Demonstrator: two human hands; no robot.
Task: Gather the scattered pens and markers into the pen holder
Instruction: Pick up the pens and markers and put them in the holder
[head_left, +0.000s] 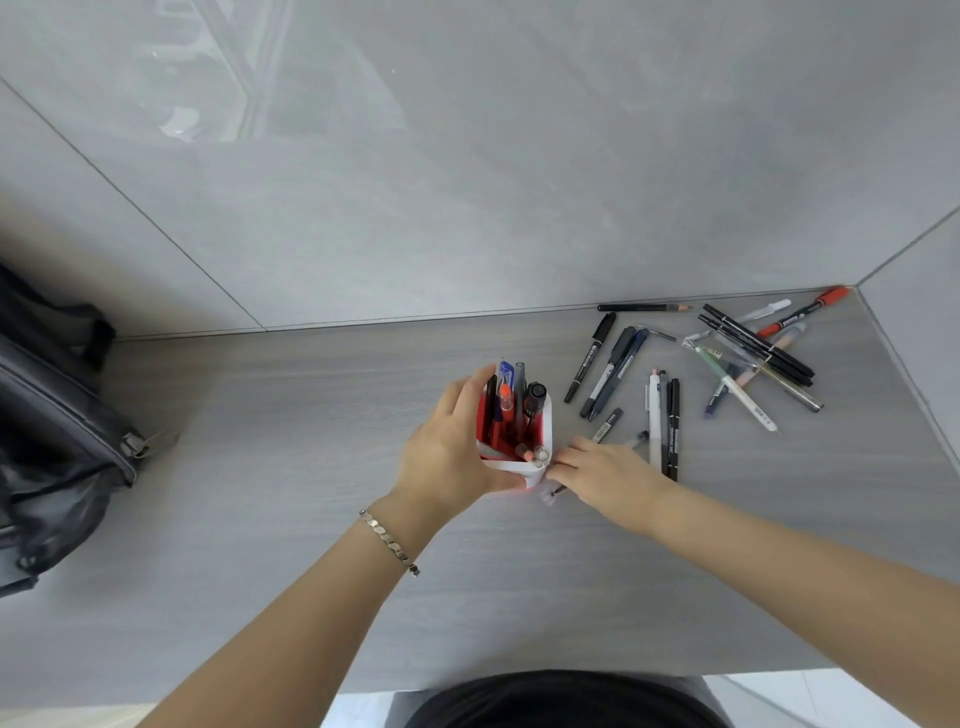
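The pen holder (546, 415), white outside and red inside, stands mid-table with several pens and markers upright in it. My left hand (447, 457) is wrapped around its left and near side. My right hand (602, 467) lies just right of the holder, fingers closed over a clear pen (638, 439) that rests on the table; its tip pokes out by the holder's base. More pens lie loose to the right: a black marker (589, 358), a white pen (654, 410), a black pencil (644, 307) by the wall, and a crossed pile (753, 358) with a red marker (810, 312).
A black bag (52, 415) sits at the table's left end. Grey tiled walls close off the back and the right corner. A small dark lead case (608, 425) lies near my right hand. The table's front edge runs close to my body.
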